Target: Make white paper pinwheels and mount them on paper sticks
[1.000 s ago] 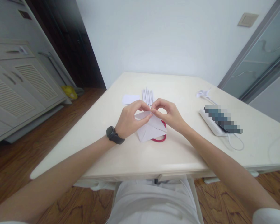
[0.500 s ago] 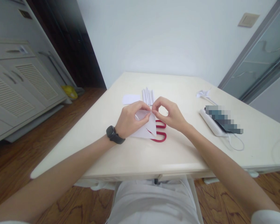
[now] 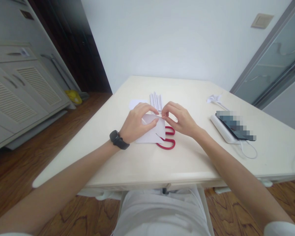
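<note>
We've got one pair of red scissors [image 3: 167, 141] nearest us on the table [image 3: 142, 164], handles pointing right. One white paper [image 3: 152, 131] sits over it, lying flat-ish (long axis left-right). Our left hand [image 3: 135, 123] and right hand [image 3: 183, 119] both pinch its top edge, fingertips narrow. Paper strips [image 3: 156, 100] lie beyond.

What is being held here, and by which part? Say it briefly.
A folded white paper: the left hand and the right hand pinch its upper edge between thumb and fingers, above the red scissors.
</note>
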The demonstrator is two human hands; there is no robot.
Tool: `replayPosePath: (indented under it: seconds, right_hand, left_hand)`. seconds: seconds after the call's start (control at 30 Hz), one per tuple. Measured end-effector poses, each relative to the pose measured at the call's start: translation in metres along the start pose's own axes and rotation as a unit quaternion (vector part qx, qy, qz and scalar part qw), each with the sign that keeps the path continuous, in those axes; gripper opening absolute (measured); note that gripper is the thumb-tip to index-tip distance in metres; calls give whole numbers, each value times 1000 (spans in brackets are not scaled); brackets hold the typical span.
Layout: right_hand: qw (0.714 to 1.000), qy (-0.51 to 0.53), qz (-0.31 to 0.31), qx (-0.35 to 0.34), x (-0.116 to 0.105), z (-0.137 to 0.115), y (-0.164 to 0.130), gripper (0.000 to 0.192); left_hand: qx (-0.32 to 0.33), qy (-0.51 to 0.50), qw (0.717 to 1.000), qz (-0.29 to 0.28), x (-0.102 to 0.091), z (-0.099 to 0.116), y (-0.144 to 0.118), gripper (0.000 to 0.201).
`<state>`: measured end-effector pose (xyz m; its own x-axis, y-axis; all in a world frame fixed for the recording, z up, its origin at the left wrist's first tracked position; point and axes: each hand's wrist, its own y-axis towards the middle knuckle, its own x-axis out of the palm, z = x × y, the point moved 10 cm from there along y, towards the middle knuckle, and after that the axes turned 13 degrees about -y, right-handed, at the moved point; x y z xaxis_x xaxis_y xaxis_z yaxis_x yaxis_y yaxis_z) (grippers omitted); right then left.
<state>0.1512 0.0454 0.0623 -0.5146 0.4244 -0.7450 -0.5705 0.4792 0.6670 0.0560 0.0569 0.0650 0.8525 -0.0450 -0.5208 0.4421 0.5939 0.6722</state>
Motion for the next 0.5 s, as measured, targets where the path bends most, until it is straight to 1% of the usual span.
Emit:
replayPosePath:
  seconds: [0.1,0.2,0.23,0.3,0.37,0.43,0.5]
  right_hand:
    - [1000,-10,-2,0,-1,1,-1,9]
    - [1000,-19,-1,2,-1,2,-2,12]
    - [1000,-23,-2,3,0,3,-2,13]
    - [999,-32,-3,4,0,3,-2,14]
    - [999,-37,-3,5,1,4,-2,14]
    - [999,-32,3,8,1,5,-2,14]
    - [1000,-19,12,14,0,7,-2,13]
  left_hand:
    - [-44,-71,996,36,-15,-11,4,16]
    - [-91,-161,980,77,-27,-27,5,23]
    - [-103,-179,975,80,-28,-32,6,25]
    - [-120,-198,971,64,-25,-38,6,26]
    - [-132,-200,970,28,-17,-41,6,24]
    - [-142,-187,972,-5,-8,-42,5,21]
    - [-149,-171,974,-18,-4,-45,4,20]
